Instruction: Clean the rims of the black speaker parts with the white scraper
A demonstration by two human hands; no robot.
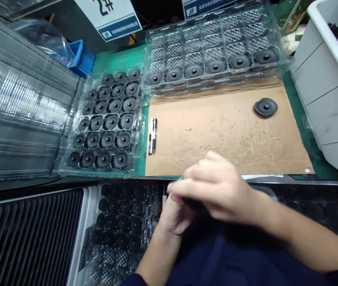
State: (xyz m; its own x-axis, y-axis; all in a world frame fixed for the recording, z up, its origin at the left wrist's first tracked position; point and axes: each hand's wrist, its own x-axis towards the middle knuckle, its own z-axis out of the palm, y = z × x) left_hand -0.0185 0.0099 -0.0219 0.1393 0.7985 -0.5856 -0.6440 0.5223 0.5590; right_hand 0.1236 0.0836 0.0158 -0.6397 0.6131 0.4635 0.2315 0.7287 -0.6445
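Right now a small dark part [193, 204] sits pinched between the two hands at the near edge of the worktop [115, 53], just above the lap and blurred, so its exact shape is hard to tell; it looks like one of the round black discs seen all around. The right hand [216, 190] lies over it with fingers curled and clenched on the dark part from above, while the left hand [173, 216] comes up from below and cups it, its grip closed against the underside as far as the blur allows. To do this well, I judge that the piece should be kept low and close to the body, steadied by the lower hand while the upper fingers do the fine work, with pressure on the rim and not on the centre hub. Just beyond the hands lies the brown cardboard sheet [216, 131], bare but for scratches, and a single loose disc [265, 107] rests near its far right corner. A small metal tool [152, 136] lies along the sheet's left edge. Left of that stands a clear tray [76, 169] filled with discs in rows; behind the sheet a longer clear tray [157, 39] holds only one front row of them. A grey bin [326, 99] stands at the right.
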